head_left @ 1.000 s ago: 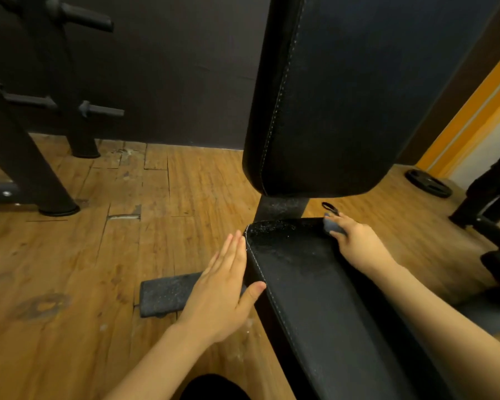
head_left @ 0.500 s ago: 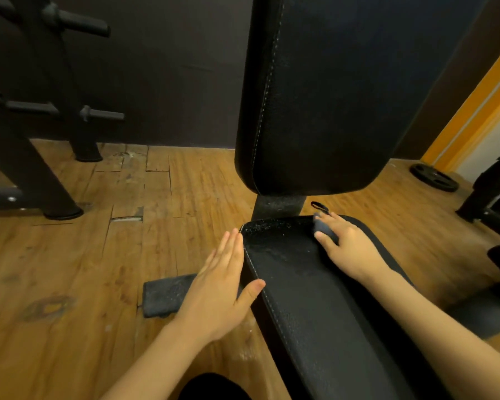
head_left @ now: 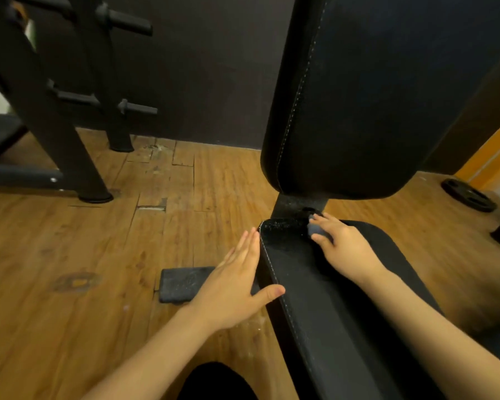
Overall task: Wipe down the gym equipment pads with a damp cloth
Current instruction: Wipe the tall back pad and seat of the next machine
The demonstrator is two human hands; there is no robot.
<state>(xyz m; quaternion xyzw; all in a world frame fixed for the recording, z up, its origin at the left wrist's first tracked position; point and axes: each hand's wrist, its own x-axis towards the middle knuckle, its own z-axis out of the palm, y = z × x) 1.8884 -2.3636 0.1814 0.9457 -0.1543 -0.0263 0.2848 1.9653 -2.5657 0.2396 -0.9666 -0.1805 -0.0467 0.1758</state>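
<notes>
Back pad (head_left: 373,96): one, big, black, with white stitching, standing up behind the seat.
Seat pad (head_left: 329,298): one, black, white stitching on its left edge, pale specks at its far end.
Floor (head_left: 70,284): brown wood boards.
Mat (head_left: 182,284): one, dark grey, flat on the floor left of the seat.
Left hand (head_left: 231,287): fingers straight, released, pressing the seat's left side, thumb on top.
Right hand (head_left: 344,246): fingers curled, grasping the cloth.
Cloth (head_left: 315,228): one, small, grey-blue, bunched, on the seat's far end.
</notes>
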